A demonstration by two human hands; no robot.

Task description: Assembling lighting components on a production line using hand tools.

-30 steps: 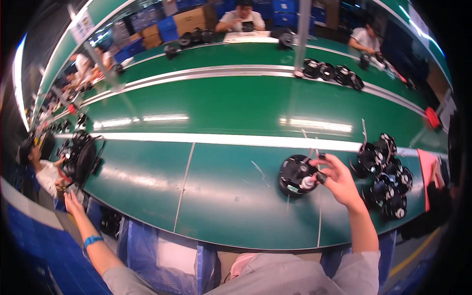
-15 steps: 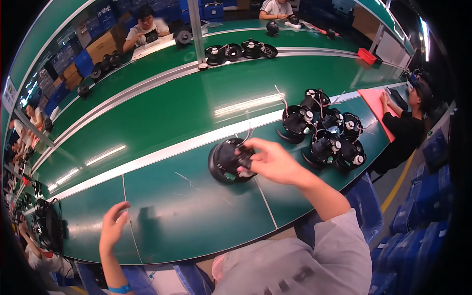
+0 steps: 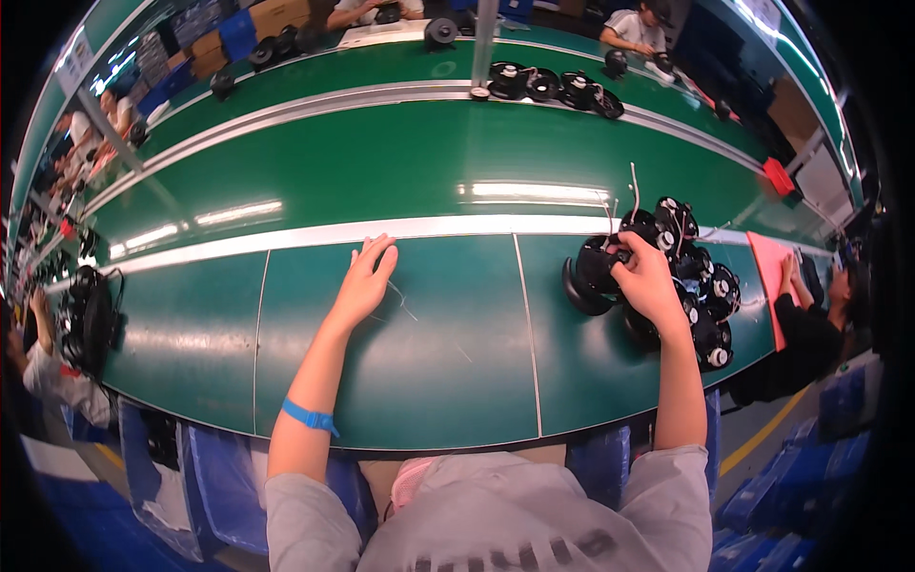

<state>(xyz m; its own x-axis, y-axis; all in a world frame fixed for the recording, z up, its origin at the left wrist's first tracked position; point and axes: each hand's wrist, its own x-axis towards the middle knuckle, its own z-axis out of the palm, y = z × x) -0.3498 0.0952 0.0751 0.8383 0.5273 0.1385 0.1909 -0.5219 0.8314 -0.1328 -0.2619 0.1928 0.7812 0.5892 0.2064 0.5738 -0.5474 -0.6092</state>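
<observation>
A black round housing (image 3: 593, 271) with a thin wire rising from it is at the left edge of a cluster on the green bench. My right hand (image 3: 650, 284) grips its upper part, thumb and fingers closed around it. Behind and right of that hand, several similar black housings (image 3: 726, 289) with pale round parts and loose wires stand close together. Over the middle of the bench, my left hand (image 3: 366, 283) is open with its fingers stretched out and nothing in it. Thin wire scraps (image 3: 404, 303) lie on the bench beside it.
A white strip (image 3: 419, 228) divides the bench from a green belt (image 3: 381, 162). Far across stand more black parts (image 3: 543, 86) by a metal post (image 3: 485, 43). A person in black (image 3: 805, 319) is at a pink mat (image 3: 765, 276) on the right. Black assemblies (image 3: 88, 319) sit far left.
My right hand has carried the black housing rightward from mid-bench to the cluster. My left hand has moved forward over the bench. The whole view has shifted.
</observation>
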